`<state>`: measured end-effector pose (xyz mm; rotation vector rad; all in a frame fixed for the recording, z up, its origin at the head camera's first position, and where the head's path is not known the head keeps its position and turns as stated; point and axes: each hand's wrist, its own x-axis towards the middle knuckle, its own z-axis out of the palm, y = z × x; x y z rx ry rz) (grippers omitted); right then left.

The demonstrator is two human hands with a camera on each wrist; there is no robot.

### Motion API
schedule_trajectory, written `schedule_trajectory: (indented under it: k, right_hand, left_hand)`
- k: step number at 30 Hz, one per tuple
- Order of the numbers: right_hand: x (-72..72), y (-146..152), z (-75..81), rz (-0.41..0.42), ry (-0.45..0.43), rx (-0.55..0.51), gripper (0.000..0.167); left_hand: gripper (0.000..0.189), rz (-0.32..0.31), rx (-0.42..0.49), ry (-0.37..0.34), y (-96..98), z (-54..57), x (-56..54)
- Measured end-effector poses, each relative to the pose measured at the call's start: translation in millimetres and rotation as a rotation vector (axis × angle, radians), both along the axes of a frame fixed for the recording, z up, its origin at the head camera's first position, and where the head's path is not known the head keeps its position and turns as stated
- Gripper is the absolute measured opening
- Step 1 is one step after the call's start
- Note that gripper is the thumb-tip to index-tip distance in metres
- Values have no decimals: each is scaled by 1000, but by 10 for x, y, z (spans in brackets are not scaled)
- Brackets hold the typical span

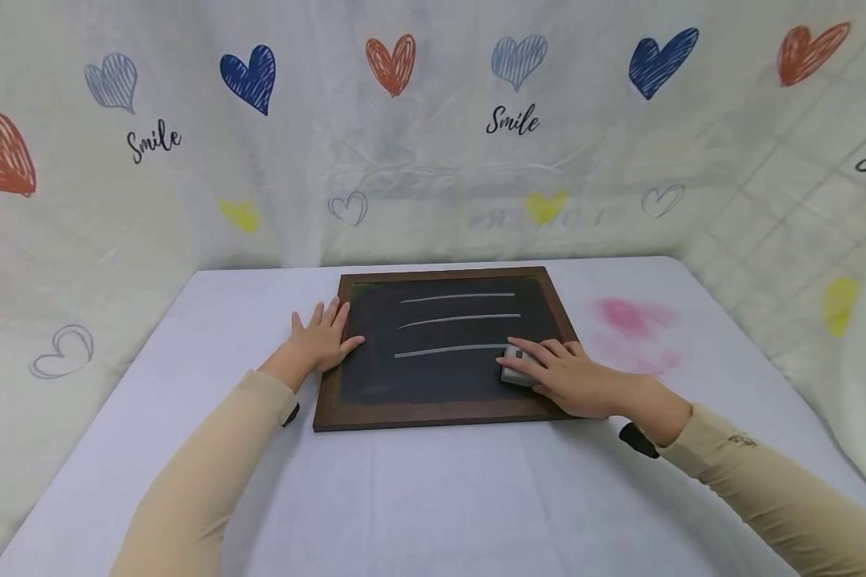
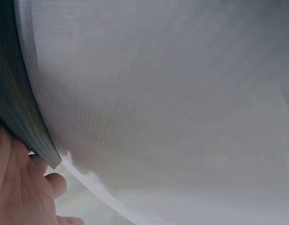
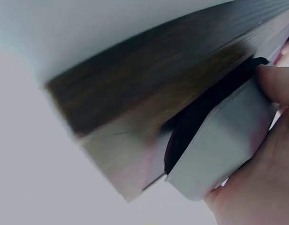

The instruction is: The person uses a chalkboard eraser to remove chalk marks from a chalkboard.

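A chalkboard (image 1: 418,385) in a brown wooden frame lies flat on the table, with three white chalk lines (image 1: 462,320) running across it. On the left side of the frame rests my left hand (image 1: 317,340), its fingers spread and its thumb reaching over the dark surface. My right hand (image 1: 573,381) grips a grey board eraser (image 1: 514,375) at the right end of the lowest line. In the right wrist view, the eraser's grey body (image 3: 224,140) and black underside show beside the wooden frame corner (image 3: 88,112).
A white cloth (image 1: 433,497) covers the table. Right of the board, the cloth has a pink smudge (image 1: 631,320). Behind hangs a pale curtain (image 1: 433,136) printed with hearts and the word Smile.
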<state>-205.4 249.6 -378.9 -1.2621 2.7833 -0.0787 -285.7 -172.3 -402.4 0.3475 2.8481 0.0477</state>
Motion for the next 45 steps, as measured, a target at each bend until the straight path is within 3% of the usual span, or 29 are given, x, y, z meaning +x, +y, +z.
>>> schedule_trajectory:
  k: [5,14,21,26,30,35,45]
  right_hand:
    - [-76,-292,-23,48,8,25,63]
    - [-190,-1142,4,149,-10,147,63]
    - [-79,-1864,-18,174,16,216,65]
    - [5,-2152,-22,190,57,249,67]
    - [7,-2136,15,167,27,259,67]
    - [-33,-1906,33,164,-27,212,66]
    - [-61,-975,-5,89,-84,67,65]
  left_hand:
    - [83,1,-3,0,-11,-9,3]
    - [83,0,1,-5,-1,0,-12]
    - [83,2,-37,1,-43,-27,-14]
    - [82,-11,-30,4,-29,-20,16]
    - [82,-13,-30,11,-21,-18,15]
    - [83,-8,-33,8,-16,-16,1]
    - [82,-4,-6,-5,-6,28,16]
